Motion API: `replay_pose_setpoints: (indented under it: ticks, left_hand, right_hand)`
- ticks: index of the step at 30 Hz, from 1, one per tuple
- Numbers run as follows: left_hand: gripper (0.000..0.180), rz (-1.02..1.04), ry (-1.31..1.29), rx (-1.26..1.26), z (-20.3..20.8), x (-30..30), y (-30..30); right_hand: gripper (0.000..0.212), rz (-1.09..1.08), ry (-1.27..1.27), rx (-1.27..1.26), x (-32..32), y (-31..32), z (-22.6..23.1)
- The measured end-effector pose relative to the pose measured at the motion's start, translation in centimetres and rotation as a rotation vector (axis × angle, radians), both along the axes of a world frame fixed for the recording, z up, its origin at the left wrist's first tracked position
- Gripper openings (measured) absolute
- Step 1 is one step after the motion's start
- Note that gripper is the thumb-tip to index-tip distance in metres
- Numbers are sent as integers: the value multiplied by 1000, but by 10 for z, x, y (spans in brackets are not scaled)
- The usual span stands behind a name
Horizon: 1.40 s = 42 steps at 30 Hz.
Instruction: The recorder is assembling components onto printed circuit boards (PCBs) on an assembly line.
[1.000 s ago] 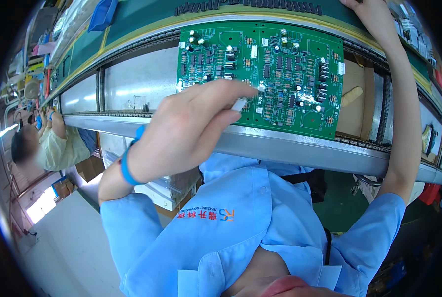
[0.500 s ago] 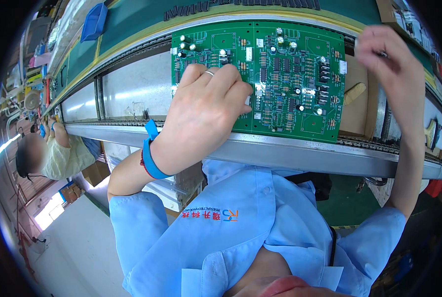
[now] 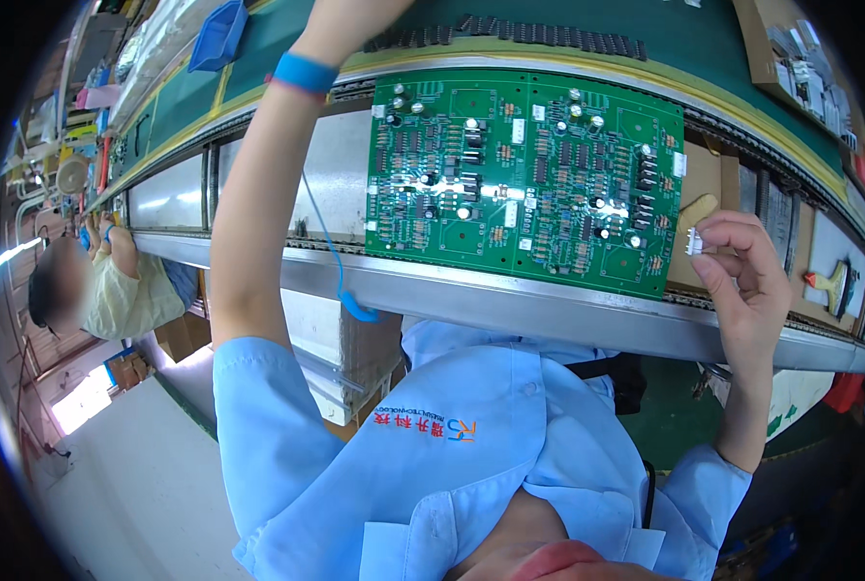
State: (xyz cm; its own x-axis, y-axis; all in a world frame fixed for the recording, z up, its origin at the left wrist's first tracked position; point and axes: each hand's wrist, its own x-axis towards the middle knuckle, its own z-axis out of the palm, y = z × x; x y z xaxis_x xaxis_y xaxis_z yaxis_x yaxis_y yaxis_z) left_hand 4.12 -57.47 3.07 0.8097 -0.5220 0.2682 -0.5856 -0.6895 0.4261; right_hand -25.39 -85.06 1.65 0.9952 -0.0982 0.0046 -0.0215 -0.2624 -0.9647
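Observation:
A large green circuit board point(image 3: 462, 237), filled with small parts, lies across the metal rails in front of me. My right hand point(image 3: 747, 276) is just off its lower right corner, thumb and forefinger closed on a small white pin connector point(image 3: 693, 241). My left hand point(image 3: 360, 17) reaches past the board's far left corner and is cut by the top edge, so its fingers are out of sight. Around that wrist is a blue wrist strap point(image 3: 305, 74) with a cord hanging down. Similar white connectors stand on the board.
Rows of black components point(image 3: 549, 36) lie on the green bench beyond the rail. A blue bin point(image 3: 217, 37) stands far left, and a cardboard box point(image 3: 757, 44) with pale parts far right. A red-handled brush point(image 3: 833, 286) lies at right. Another person point(image 3: 123, 286) works at left.
My left hand has left the board's middle and swung to the far upper left. My right hand has come down and nearer from the upper right; the white connector now shows in its fingers.

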Motion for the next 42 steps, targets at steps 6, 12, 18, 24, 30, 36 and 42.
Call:
replay_pose_setpoints:
  ticks: [6,12,18,24,30,36,42]
  left_hand:
    - [17,-67,161,-159,-31,32,-14]
    - [16,-116,15,9,-28,26,-14]
    - [11,-8,49,-72,-22,8,-9]
    - [9,37,331,-398,0,-36,-13]
    - [10,-181,310,-416,-13,-44,25]
    - [9,-194,291,-278,11,-83,5]
    - [15,-213,312,-216,4,-106,6]
  right_hand:
    - [25,-21,-37,-146,-1,3,-5]
    - [29,17,-119,-339,-3,8,-6]
    - [31,67,-157,-489,3,9,-15]
    - [30,102,-157,-605,9,8,-7]
    - [27,287,-184,-866,25,5,7]
    - [27,-330,-190,-1108,125,-117,23]
    - [19,-247,-292,-1337,183,-114,29]
